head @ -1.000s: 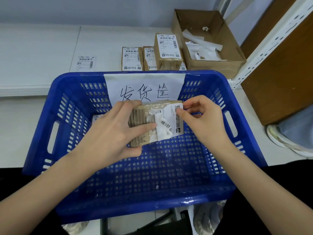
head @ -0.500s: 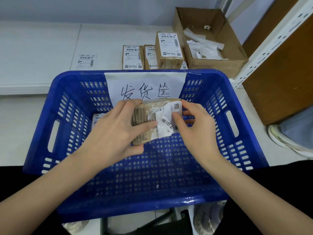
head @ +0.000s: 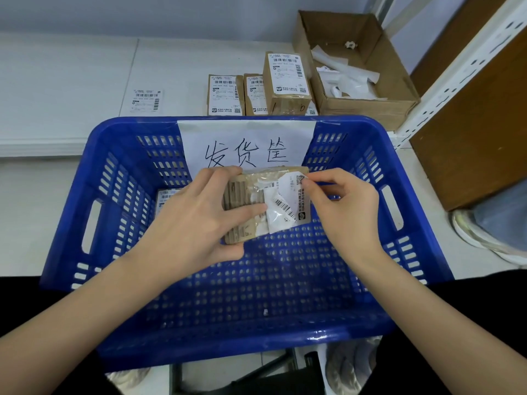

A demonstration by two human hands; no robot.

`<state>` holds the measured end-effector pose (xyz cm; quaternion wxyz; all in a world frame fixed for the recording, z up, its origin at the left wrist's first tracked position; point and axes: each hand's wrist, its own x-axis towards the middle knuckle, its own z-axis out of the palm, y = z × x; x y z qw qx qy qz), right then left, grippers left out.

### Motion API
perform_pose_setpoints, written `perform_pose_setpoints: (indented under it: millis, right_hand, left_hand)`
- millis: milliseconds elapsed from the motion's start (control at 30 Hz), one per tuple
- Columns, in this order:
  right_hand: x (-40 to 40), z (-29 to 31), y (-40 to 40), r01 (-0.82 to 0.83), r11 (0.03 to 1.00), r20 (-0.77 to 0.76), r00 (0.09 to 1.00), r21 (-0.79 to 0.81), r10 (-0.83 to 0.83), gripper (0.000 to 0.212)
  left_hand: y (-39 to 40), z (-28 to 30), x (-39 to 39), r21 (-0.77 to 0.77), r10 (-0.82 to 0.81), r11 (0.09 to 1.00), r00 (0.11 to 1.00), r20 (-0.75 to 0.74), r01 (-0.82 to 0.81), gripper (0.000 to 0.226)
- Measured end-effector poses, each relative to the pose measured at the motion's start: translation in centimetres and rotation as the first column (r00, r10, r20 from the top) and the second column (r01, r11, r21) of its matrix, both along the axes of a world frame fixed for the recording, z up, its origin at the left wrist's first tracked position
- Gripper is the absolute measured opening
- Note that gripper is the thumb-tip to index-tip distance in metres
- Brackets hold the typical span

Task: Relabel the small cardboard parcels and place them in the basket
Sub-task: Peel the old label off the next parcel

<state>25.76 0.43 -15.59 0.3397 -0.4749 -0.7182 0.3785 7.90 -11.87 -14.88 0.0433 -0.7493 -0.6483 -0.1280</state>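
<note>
1. The left hand (head: 196, 220) clamps the small cardboard parcel (head: 245, 206) above the blue basket (head: 94, 172); the right hand (head: 345, 206) pinches the torn old label (head: 285, 206) at its upper corner.
2. Peeling likely goes best slowly and low along the cardboard, with the left thumb pressing beside the tear line, so no scraps stay behind.
3. One labelled parcel (head: 165, 198) lies in the basket's far left corner.
4. The open carton (head: 368, 106) at the counter's far right holds white paper scraps (head: 345, 78).

5 parcels (head: 286, 78); 1 basket (head: 370, 332); 1 open box (head: 368, 105); 2 hands (head: 199, 220).
</note>
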Motion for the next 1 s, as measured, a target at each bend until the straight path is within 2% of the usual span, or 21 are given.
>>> perform_pose_setpoints:
  millis: [133,200,300,400,500,567,600,700,733,867,1000]
  right_hand:
    - [0.0,-0.1,-0.3,-0.042,0.999,-0.076,0.996,-0.024,0.040,0.020]
    - [-0.1,-0.1,-0.4,-0.060,0.998,-0.101,0.993,-0.005,0.059,0.017]
    - [-0.2,-0.3,-0.4,-0.085,0.995,-0.093,0.992,0.043,0.089,0.015]
    - [-0.1,-0.1,-0.2,-0.132,0.976,-0.068,0.987,0.173,0.146,0.012]
    - [0.0,0.0,0.3,-0.156,0.921,0.058,0.988,0.358,0.145,0.010]
    - [0.1,0.1,0.7,-0.195,0.901,0.112,0.980,0.389,0.164,0.010]
    - [0.1,0.2,0.9,-0.232,0.899,0.123,0.972,0.371,0.200,0.016]
    - [0.2,0.3,1.1,-0.370,0.886,0.176,0.927,0.281,0.331,0.055]
    - [0.2,0.2,1.3,-0.394,0.872,0.202,0.916,0.289,0.347,0.056]
    - [0.3,-1.0,2.0,-0.429,0.782,0.328,0.895,0.452,0.301,0.029]
    - [0.3,-1.4,1.9,-0.379,0.783,0.259,0.923,0.493,0.285,0.019]
  left_hand:
    - [0.0,0.0,-0.2,-0.021,0.043,0.999,0.996,0.083,-0.042,0.061]
    - [0.0,-0.2,-0.3,-0.025,0.070,0.997,0.987,0.143,-0.067,0.060]
    - [0.1,-0.4,-0.6,-0.015,0.073,0.997,0.985,0.157,-0.071,0.052]
    - [0.1,-0.2,-0.6,-0.004,0.069,0.998,0.981,0.182,-0.070,0.051]
    - [0.1,-0.1,-0.2,0.006,0.025,1.000,0.985,0.169,-0.027,0.054]
    - [0.1,0.0,0.0,-0.006,0.019,1.000,0.986,0.168,-0.018,0.056]
    - [0.0,0.1,0.0,-0.016,0.019,1.000,0.986,0.166,-0.017,0.057]
    - [0.0,0.1,0.1,-0.047,0.009,0.999,0.993,0.115,-0.003,0.061]
    - [0.0,0.0,0.1,-0.058,0.005,0.998,0.995,0.104,0.001,0.062]
    - [0.0,-0.3,0.2,-0.087,-0.001,0.996,0.995,0.104,0.010,0.063]
    - [0.2,-0.6,0.0,-0.079,0.007,0.997,0.992,0.129,0.003,0.064]
